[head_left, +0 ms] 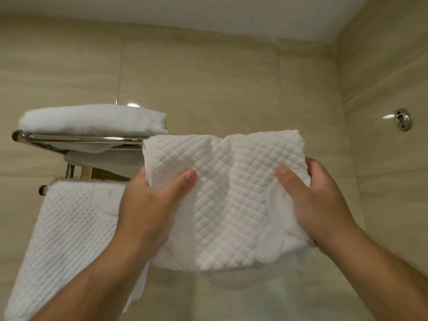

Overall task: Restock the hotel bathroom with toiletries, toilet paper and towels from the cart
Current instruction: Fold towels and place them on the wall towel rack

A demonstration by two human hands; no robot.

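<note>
I hold a folded white quilted towel (228, 198) up in front of the beige tiled wall. My left hand (150, 205) grips its left edge, thumb lying across the front. My right hand (317, 202) grips its right edge the same way. The towel hangs just right of a chrome towel rack (78, 138). On top of the rack lies a folded plain white towel (92, 120). Another quilted white towel (67, 239) is draped over the rack's lower bar and hangs down at the left.
A chrome wall fitting (403, 122) sticks out of the right-hand wall. The white ceiling (208, 12) meets the tiles above. Bare tiled wall (231, 89) fills the space behind and above the held towel.
</note>
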